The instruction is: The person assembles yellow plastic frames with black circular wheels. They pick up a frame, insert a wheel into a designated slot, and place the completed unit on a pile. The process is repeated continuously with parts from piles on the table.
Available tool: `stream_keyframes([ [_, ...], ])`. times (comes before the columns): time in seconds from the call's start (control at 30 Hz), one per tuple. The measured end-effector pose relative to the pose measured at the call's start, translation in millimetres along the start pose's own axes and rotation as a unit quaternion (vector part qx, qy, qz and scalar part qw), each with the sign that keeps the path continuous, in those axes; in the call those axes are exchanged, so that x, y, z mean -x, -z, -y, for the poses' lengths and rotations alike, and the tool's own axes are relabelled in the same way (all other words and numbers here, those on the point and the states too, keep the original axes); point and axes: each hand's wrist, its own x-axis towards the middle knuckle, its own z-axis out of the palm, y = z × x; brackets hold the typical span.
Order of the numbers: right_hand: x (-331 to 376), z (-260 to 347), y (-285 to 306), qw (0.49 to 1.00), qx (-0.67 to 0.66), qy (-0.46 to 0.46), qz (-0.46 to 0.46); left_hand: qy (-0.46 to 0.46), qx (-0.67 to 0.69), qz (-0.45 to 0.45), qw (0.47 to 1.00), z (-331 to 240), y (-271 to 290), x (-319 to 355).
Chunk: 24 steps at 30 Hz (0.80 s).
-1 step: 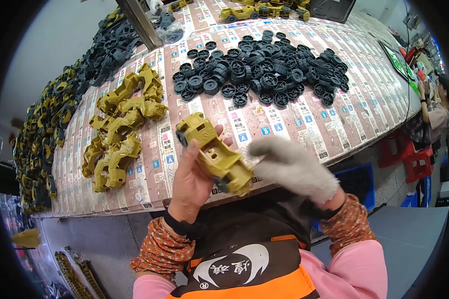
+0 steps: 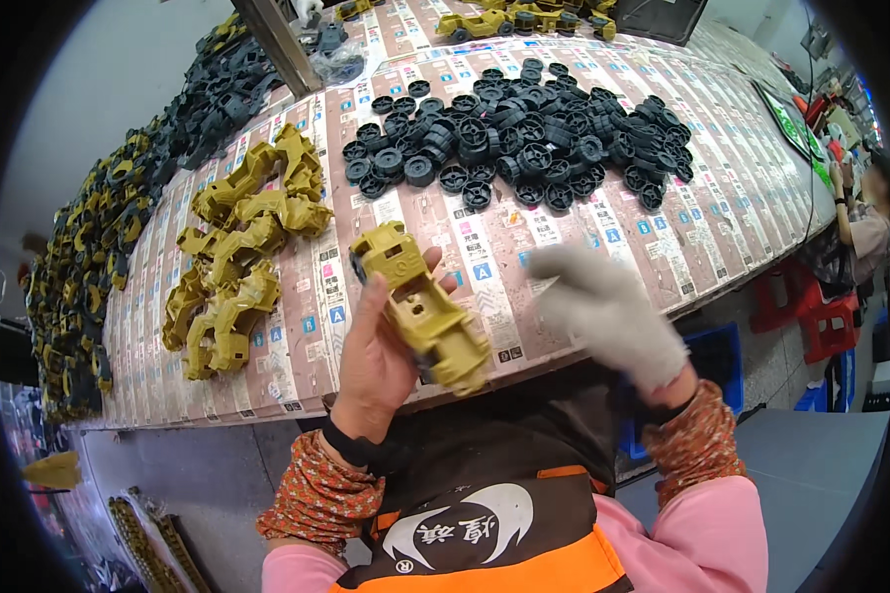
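Note:
My bare left hand [image 2: 381, 361] is closed around a mustard-yellow toy car body [image 2: 433, 321], held tilted above the table's near edge. A dark wheel shows at its far left corner. Another dark part along its lower left side is partly hidden. To the right, my right hand [image 2: 608, 311] wears a pale glove and is apart from the car body. Its fingers are loosely stretched, smeared by motion, with nothing visible in them. Beyond both hands lies a heap of black toy wheels [image 2: 534, 158]. Several more yellow car bodies [image 2: 232, 267] are grouped left of my left hand.
A long pile of yellow and dark parts [image 2: 99, 247] lines the table's left side. A metal post [image 2: 277, 44] rises at the back, with finished-looking toy cars [image 2: 475, 27] beyond. Blue crate [image 2: 717, 361] and red stools [image 2: 829, 326] stand at right, near another person [image 2: 865, 212].
My gloved right hand has moved right, away from the yellow car body. The car body has turned slightly in my left hand, its near end shifting left.

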Motion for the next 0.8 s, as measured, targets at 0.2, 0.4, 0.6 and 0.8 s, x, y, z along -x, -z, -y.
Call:
stream_keyframes([
  [0.2, -48.7, -70.7, 124.5, 0.864, 0.432, -0.053, -0.254, 0.026, -0.07, -0.032, 0.997, -12.1, 0.3, 6.6],
  [0.4, -54.9, -85.2, 129.0, 0.833, 0.525, 0.005, -0.172, 0.061, -0.113, -0.042, 0.991, -3.5, -9.4, 11.3],
  [0.6, -26.9, -32.0, 40.5, 0.992, 0.103, -0.042, -0.057, 0.079, -0.151, -0.031, 0.985, 3.7, -10.4, 13.8],
  [0.8, -15.2, -7.1, -51.4, 0.998, -0.05, -0.006, -0.03, 0.069, -0.181, -0.008, 0.981, 13.5, -18.5, 25.2],
])
